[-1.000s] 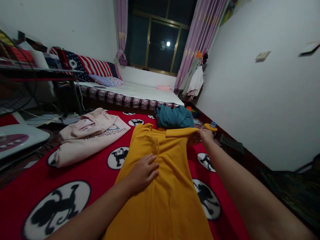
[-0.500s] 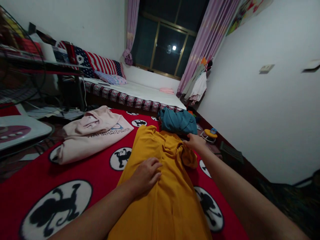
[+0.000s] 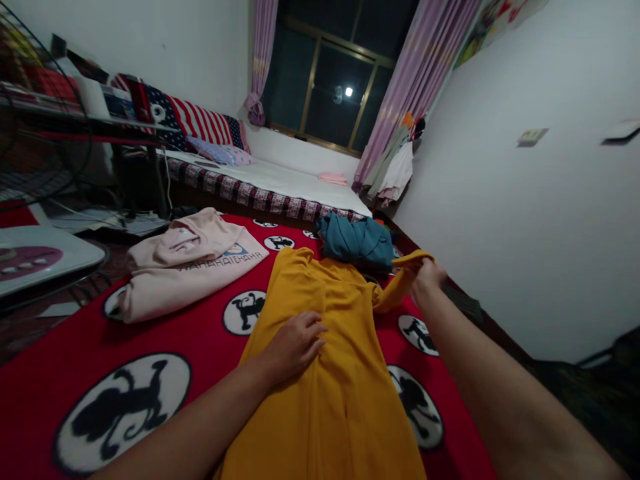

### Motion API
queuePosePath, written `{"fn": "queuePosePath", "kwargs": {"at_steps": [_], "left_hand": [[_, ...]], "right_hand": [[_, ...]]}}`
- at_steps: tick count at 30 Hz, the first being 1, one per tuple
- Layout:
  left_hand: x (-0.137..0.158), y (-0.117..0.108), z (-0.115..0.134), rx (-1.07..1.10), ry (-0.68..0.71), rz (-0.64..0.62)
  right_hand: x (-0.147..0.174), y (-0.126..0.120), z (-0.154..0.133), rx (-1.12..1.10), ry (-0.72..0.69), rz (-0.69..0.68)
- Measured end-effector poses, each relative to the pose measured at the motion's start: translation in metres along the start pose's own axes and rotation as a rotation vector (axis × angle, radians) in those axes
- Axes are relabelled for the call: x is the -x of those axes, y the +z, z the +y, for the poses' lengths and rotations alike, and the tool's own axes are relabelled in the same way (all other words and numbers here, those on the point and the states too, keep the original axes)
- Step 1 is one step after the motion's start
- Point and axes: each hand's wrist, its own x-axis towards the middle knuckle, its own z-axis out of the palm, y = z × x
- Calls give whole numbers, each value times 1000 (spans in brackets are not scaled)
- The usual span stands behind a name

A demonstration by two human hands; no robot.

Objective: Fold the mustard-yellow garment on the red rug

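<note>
A long mustard-yellow dress lies lengthwise before me on a red blanket printed with black figures in white circles. My left hand rests on the middle of the dress, palm down, its fingers loosely bent and holding nothing. Out to the right, my right hand is closed around the end of the sleeve, which it holds raised and stretched away from the dress. Beyond the collar end sits a bundled teal garment. To the left lies a folded pale pink sweatshirt with dark lettering.
A bed with a white top stands under the window. On the left are a cluttered desk, a fan guard and a white appliance. A bare wall rises on the right.
My right hand has drawn the bunched yellow sleeve outward to the right and lifted it, so it now stretches from the dress. My left hand stays nearly in place.
</note>
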Motion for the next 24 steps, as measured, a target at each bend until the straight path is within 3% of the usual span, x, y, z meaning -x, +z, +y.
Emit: {"fn": "queuePosePath", "kwargs": {"at_steps": [2,3,6,8,10,13,17,20,24], "left_hand": [[2,-1,1,29,38,7],[3,-2,2,42,60,7],[5,-7,6,68,97,4],[6,-10,8,58,109,3],[7,-11,9,37,163,6],[11,-9,10,-22,290,31],[1,-4,13,-94,344,138],[-35,-3,13,-82,241,191],[-118,0,4,-116,-21,147]], "right_hand": [[26,19,-23,-68,-68,-52],[46,28,-33,-147,-137,-241],[120,32,-47,-146,-299,-1035],[165,13,-39,-48,-377,-1259],[196,-21,-16,121,-470,-1240],[212,-85,36,446,-579,-1048],[203,-151,92,784,-500,-736],[195,-176,110,866,-369,-640],[195,-187,121,806,-289,-686]]}}
